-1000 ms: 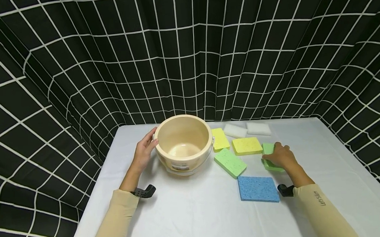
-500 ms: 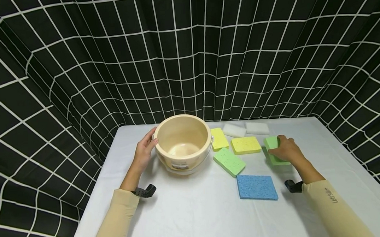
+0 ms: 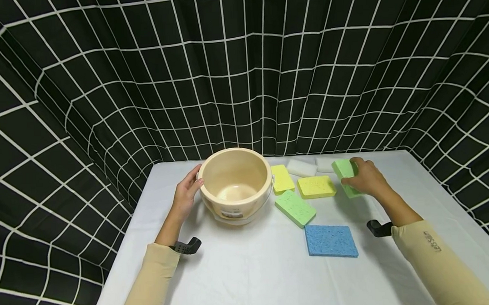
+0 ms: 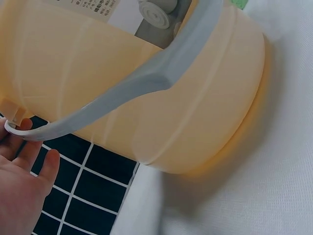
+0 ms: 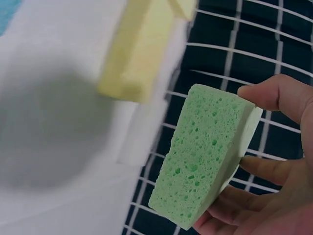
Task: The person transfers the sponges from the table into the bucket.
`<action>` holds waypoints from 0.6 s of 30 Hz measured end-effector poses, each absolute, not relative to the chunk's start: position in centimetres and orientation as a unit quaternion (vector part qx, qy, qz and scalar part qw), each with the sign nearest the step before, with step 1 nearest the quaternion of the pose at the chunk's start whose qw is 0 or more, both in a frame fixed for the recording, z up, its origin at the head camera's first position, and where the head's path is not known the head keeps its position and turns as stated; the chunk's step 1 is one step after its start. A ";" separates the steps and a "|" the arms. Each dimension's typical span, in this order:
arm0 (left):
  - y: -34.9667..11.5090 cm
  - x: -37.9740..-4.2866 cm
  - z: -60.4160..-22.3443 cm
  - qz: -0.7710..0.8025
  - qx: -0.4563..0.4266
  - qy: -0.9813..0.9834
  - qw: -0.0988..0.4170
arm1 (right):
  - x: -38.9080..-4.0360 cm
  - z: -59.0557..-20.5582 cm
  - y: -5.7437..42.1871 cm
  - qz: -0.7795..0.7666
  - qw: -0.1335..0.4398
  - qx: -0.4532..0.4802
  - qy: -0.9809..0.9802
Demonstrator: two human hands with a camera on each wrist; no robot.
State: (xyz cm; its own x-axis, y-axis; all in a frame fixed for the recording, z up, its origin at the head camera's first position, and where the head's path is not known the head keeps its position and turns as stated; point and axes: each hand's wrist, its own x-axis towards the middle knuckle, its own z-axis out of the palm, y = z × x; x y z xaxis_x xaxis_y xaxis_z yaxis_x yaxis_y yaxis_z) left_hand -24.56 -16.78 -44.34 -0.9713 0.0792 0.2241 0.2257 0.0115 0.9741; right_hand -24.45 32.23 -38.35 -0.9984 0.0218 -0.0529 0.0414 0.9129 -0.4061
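Above white cloth [image 3: 249, 270], green sponge [image 5: 195, 152] pinched within right grip [image 3: 366, 178], left grip [image 3: 184, 191] holding bucket [image 3: 250, 207]

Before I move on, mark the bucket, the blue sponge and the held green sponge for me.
Bucket [image 3: 235, 193]: head view, on its bare inside bottom.
Blue sponge [image 3: 331, 241]: head view, middle of its top face.
Held green sponge [image 5: 196, 154]: right wrist view, on its pitted face.

In mid-frame of the head view, the cream bucket [image 3: 235, 182] is showing smooth plastic, its inside shining faintly; its handle [image 4: 132, 82] is looking matt. Central in the right wrist view, the green sponge [image 5: 198, 154] is displaying rough, pitted pores. Matt, finely textured cloth [image 4: 264, 191] is covering the bench [image 3: 250, 275]; the curtain [image 3: 237, 91] is looking like creased fabric.
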 end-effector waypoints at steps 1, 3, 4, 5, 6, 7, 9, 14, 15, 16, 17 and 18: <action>-16.8 -24.6 -44.4 -0.696 -0.105 -0.708 0.054 | -24.5 -38.0 32.1 -0.210 0.022 0.014 0.977; -16.7 -24.6 -44.4 -0.699 -0.106 -0.705 0.054 | -24.7 -37.3 32.0 -0.211 0.020 0.012 0.977; -16.7 -24.6 -44.5 -0.700 -0.106 -0.704 0.053 | -24.7 -37.0 31.9 -0.210 0.020 0.010 0.977; -16.7 -24.6 -44.5 -0.701 -0.107 -0.703 0.054 | -24.8 -36.7 31.8 -0.212 0.019 0.008 0.977; -16.7 -24.6 -44.5 -0.702 -0.106 -0.703 0.053 | -24.8 -36.4 31.7 -0.214 0.020 0.006 0.977; -16.7 -24.6 -44.5 -0.702 -0.107 -0.702 0.053 | -24.9 -36.2 31.6 -0.215 0.020 0.003 0.976; -16.7 -24.6 -44.5 -0.702 -0.105 -0.702 0.054 | -25.0 -35.8 31.2 -0.218 0.021 -0.005 0.976; -16.7 -24.6 -44.4 -0.704 -0.102 -0.701 0.058 | -25.4 -34.8 30.1 -0.225 0.014 -0.027 0.974; -16.7 -24.6 -44.4 -0.704 -0.101 -0.700 0.058 | -25.5 -34.6 29.8 -0.225 0.014 -0.029 0.974; -16.7 -24.5 -44.3 -0.704 -0.099 -0.701 0.057 | -25.6 -34.4 29.6 -0.226 0.013 -0.032 0.974; -16.7 -24.5 -44.3 -0.702 -0.098 -0.703 0.056 | -25.7 -34.2 29.3 -0.228 0.013 -0.033 0.973; -16.7 -24.5 -44.3 -0.702 -0.097 -0.704 0.056 | -25.8 -34.0 29.0 -0.229 0.014 -0.033 0.973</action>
